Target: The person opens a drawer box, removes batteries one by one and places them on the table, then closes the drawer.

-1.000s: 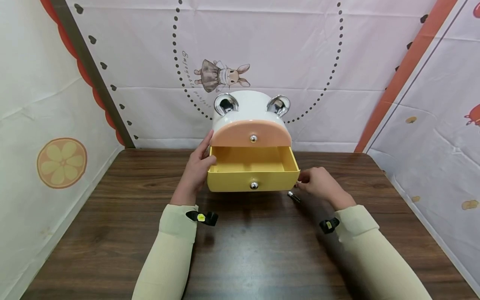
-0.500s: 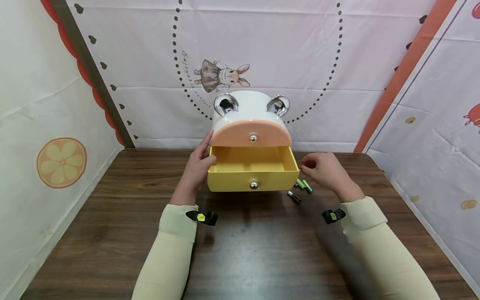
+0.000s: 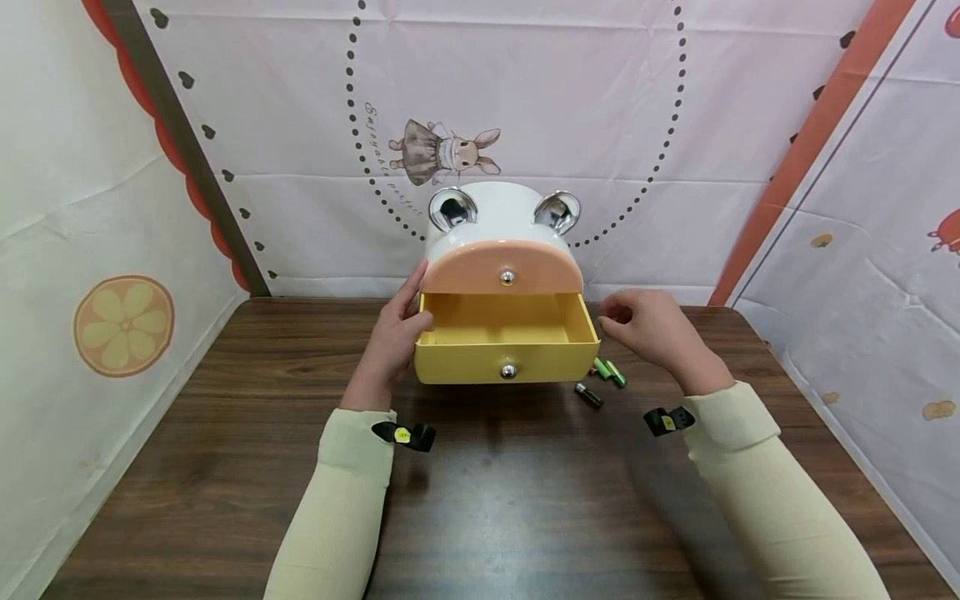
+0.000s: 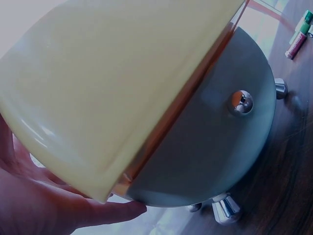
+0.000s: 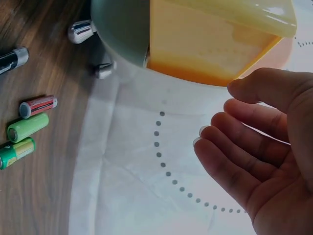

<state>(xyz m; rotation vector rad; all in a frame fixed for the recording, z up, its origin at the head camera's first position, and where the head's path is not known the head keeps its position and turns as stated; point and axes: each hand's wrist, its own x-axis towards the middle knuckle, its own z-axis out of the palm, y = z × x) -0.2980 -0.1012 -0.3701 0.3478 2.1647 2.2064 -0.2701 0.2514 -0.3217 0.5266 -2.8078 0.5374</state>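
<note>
With the yellow drawer (image 3: pixel 480 358) pulled out, batteries (image 3: pixel 616 373) lie outside it at four o'clock, left hand (image 3: pixel 390 343) gripping the cabinet (image 3: pixel 504 218), right hand (image 3: pixel 654 330) released.

Right hand (image 5: pixel 279 171): lower right, fingers (image 5: pixel 244 133) bent a little.
Yellow drawer (image 5: pixel 205 44): upper right.
Red battery (image 5: pixel 39 106): left, on the bench (image 5: pixel 39 200).
Light green battery (image 5: pixel 28 127): just below.
Green-yellow battery (image 5: pixel 17 153): lowest.
Black battery (image 5: pixel 13 59): upper left.
Dotted cloth (image 5: pixel 132 166): lower middle.
</note>
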